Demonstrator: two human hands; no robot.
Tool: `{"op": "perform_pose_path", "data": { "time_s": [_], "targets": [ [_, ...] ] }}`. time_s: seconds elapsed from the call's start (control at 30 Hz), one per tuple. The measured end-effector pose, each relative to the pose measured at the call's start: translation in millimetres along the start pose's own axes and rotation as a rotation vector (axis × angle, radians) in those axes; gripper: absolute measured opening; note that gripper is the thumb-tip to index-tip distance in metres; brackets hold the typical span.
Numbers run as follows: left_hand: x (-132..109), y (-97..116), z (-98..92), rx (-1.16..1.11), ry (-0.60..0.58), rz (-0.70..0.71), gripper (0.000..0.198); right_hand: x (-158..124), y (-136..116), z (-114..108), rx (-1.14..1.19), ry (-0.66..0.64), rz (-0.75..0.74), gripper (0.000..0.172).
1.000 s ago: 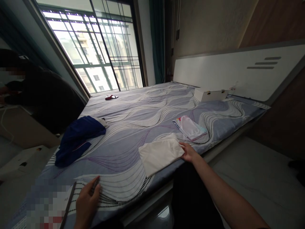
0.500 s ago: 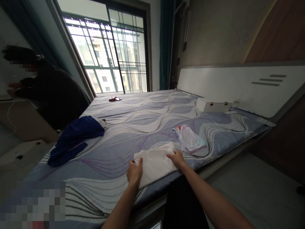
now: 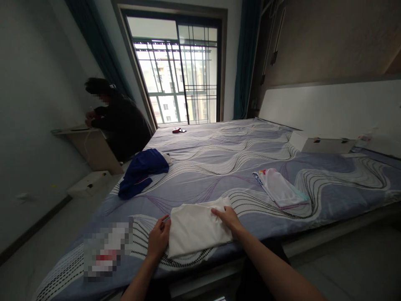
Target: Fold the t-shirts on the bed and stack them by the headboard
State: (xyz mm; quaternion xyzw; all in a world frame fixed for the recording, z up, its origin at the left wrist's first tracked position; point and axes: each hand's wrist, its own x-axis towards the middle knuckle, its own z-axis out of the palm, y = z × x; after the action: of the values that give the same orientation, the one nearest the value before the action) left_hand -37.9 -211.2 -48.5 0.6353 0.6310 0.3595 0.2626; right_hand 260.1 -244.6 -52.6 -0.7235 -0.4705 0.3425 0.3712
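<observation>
A folded white cloth [image 3: 196,228] lies near the front edge of the bed [image 3: 219,163]. My left hand [image 3: 159,239] rests at the cloth's left edge with its fingers curled against it. My right hand [image 3: 229,218] lies flat on the cloth's upper right corner, fingers stretched out. A second folded garment [image 3: 280,188], white with coloured trim, lies to the right on the patterned sheet.
A dark blue garment [image 3: 142,171] is heaped at the bed's left side. A white box [image 3: 322,143] sits by the headboard [image 3: 328,108]. A small red item [image 3: 177,130] lies far back near the window. Another person [image 3: 120,121] bends over a desk [image 3: 81,138] at the left.
My left hand came from the sheet at the lower left up to the white cloth's left edge. My right hand shifted onto the cloth's top corner. The view swung left.
</observation>
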Motion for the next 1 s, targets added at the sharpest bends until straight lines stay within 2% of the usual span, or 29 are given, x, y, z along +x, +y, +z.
{"op": "perform_pose_path", "data": {
  "time_s": [0.1,0.23,0.37,0.53,1.0],
  "targets": [
    [-1.9,-11.7,3.2,-0.092,0.025,0.029,0.052,2.9,-5.5,0.9,-0.021,0.013,-0.039,0.023],
    [-2.6,-5.7,10.6,-0.023,0.055,0.047,0.048,1.0,-4.7,-7.0,-0.086,0.083,-0.095,0.021],
    [-4.8,-1.0,9.8,-0.072,0.055,0.061,0.052,3.2,3.0,-20.4,-0.148,0.153,-0.111,0.021],
    [-4.7,-2.6,10.6,-0.064,0.062,0.062,0.054,7.3,17.8,-33.9,-0.198,0.175,-0.097,0.02],
    [-6.2,-0.9,12.3,-0.081,0.057,0.156,0.049,7.9,33.2,-35.0,-0.248,0.231,-0.123,0.028]
  ]
}}
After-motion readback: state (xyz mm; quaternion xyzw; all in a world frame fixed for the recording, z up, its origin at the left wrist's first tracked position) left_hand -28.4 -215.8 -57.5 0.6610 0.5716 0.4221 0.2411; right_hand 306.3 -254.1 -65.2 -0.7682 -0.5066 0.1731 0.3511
